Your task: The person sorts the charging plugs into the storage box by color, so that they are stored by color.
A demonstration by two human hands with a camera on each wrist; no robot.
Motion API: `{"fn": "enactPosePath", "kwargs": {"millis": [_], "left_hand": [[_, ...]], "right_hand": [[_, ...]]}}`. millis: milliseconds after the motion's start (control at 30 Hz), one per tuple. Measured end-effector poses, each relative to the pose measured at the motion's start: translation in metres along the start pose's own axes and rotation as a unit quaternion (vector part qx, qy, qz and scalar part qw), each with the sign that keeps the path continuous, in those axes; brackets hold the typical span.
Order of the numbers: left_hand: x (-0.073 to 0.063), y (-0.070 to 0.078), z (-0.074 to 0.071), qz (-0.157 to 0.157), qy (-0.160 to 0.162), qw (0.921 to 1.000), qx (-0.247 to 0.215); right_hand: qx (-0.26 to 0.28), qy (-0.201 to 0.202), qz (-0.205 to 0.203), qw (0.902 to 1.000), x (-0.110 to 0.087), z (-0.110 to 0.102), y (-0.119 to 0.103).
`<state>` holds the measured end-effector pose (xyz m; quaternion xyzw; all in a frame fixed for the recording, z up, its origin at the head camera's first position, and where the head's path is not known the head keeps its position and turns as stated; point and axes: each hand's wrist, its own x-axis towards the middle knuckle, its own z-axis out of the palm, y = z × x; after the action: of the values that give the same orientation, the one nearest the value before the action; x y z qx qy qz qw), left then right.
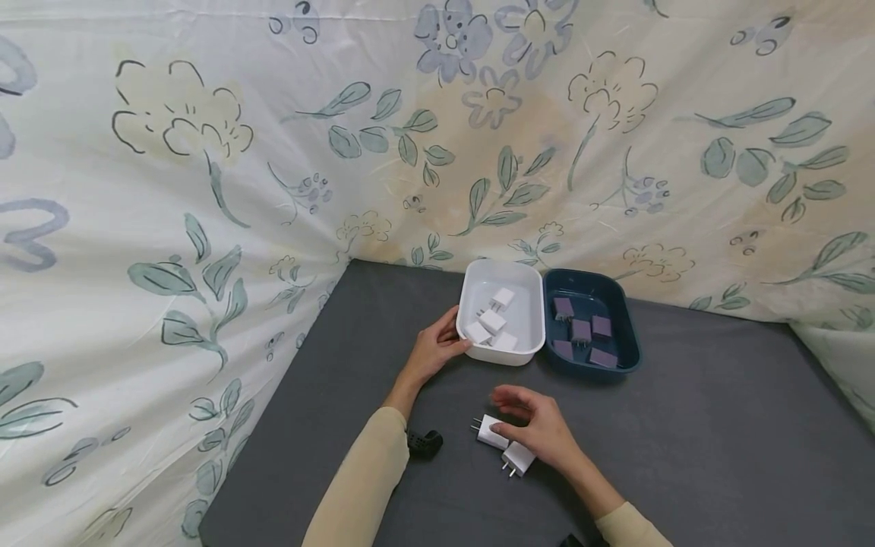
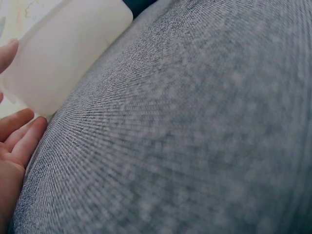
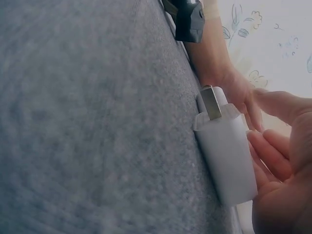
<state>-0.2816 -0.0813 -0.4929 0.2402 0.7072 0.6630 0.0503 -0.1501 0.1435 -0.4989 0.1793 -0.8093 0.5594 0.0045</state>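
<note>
My left hand [image 1: 431,348] holds the left front corner of a white plastic tray [image 1: 529,292], fingers along its side and thumb at its front. Several white plug adapters [image 1: 492,322] lie inside it. In the left wrist view the tray's pale wall [image 2: 73,53] shows by my fingers. Over the grey table, my right hand [image 1: 540,425] has its fingers spread loosely at a white plug adapter [image 1: 492,431]; whether the thumb touches it I cannot tell. A second white plug adapter [image 1: 518,459] lies against the first, partly beneath the hand. The right wrist view shows an adapter [image 3: 226,161] close by.
A dark blue tray [image 1: 630,334] with several purple plug adapters [image 1: 581,331] stands against the white tray's right side. Black straps [image 1: 425,445] are at my wrists. Flowered cloth [image 1: 383,152] hangs behind and left of the grey table [image 1: 711,425].
</note>
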Motion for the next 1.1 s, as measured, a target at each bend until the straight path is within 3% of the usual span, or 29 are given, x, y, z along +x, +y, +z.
{"fn": "enactPosePath", "kwargs": {"millis": [333, 800, 1100], "left_hand": [[-0.0005, 0.0007, -0.0004, 0.004, -0.002, 1.0, 0.009], [-0.002, 0.003, 0.0003, 0.01, -0.002, 0.9999, 0.011], [-0.0017, 0.0031, 0.0002, 0.015, -0.007, 0.9999, 0.005]], "right_hand": [[-0.018, -0.044, 0.021, 0.9986, -0.0023, 0.0023, 0.0048], [-0.05, -0.068, 0.016, 0.9963, -0.0032, 0.0012, 0.0044], [-0.054, -0.061, 0.017, 0.9965, -0.0038, 0.002, 0.0058]]}}
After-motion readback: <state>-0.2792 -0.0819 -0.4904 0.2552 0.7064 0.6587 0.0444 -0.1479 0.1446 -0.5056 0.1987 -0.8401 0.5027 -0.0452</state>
